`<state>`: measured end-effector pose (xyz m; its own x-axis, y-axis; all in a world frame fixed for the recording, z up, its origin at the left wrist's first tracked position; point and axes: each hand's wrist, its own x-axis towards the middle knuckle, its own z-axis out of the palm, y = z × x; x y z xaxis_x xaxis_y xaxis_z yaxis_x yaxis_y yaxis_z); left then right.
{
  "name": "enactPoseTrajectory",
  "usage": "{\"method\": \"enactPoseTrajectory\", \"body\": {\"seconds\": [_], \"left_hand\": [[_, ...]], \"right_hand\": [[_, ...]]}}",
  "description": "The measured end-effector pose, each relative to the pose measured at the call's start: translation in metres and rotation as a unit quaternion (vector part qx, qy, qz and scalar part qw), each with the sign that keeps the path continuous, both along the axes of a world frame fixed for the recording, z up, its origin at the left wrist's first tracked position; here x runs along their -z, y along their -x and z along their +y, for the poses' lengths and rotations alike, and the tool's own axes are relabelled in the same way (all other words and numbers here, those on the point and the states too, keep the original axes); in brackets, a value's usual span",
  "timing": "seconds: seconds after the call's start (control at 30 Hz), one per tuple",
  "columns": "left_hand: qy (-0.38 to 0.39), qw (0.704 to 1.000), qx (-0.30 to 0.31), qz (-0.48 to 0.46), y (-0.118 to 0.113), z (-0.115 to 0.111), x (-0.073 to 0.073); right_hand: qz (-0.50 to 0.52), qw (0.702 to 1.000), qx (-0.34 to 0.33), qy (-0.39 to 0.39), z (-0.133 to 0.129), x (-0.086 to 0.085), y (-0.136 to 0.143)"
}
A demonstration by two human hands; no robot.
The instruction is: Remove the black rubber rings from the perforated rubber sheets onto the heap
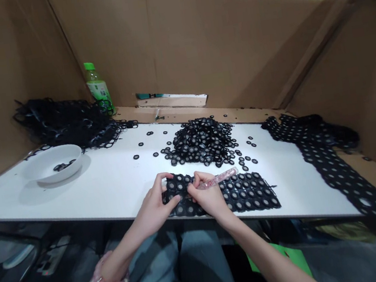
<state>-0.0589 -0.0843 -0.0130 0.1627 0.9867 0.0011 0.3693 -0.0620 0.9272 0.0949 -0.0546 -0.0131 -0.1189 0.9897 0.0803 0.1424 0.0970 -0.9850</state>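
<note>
Clamping a pen-like tool [220,178] in the fingers of the right hand [205,192], over a black sheet [245,193] at the near edge of the worktop [120,184]; touching the sheet's left end with the left hand [155,203], fingers apart; facing a heap [202,143] of discs.

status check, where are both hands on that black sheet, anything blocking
Left hand spread at left end of black sheet. Right hand gripping pen-like tool over it. Pile of loose discs beyond, apparently not in the way.
</note>
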Motion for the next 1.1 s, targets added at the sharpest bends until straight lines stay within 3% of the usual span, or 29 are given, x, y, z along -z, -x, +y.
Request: {"method": "enactPoseTrajectory", "body": {"seconds": [0.4, 0.6, 0.67, 0.97, 1.1], "left_hand": [[0.0, 0.996, -0.024, -0.086, -0.008, 0.003, -0.004], [-0.002, 0.998, 0.017, 0.068, 0.001, -0.003, -0.015], [0.004, 0.995, 0.037, 0.097, 0.003, -0.008, -0.019], [0.003, 0.999, 0.027, 0.045, 0.005, -0.007, -0.006], [0.006, 0.999, 0.025, 0.029, 0.006, -0.007, -0.003]], "right_hand": [[-0.175, 0.973, -0.003, -0.153, -0.004, 0.001, 0.005], [0.009, 1.0, 0.003, -0.005, 0.001, -0.001, -0.001], [0.044, 0.999, 0.011, 0.005, 0.001, 0.0, -0.003], [0.04, 0.999, 0.009, -0.026, -0.005, 0.002, -0.005], [-0.026, 0.999, -0.025, -0.029, -0.006, -0.001, -0.003]]}}
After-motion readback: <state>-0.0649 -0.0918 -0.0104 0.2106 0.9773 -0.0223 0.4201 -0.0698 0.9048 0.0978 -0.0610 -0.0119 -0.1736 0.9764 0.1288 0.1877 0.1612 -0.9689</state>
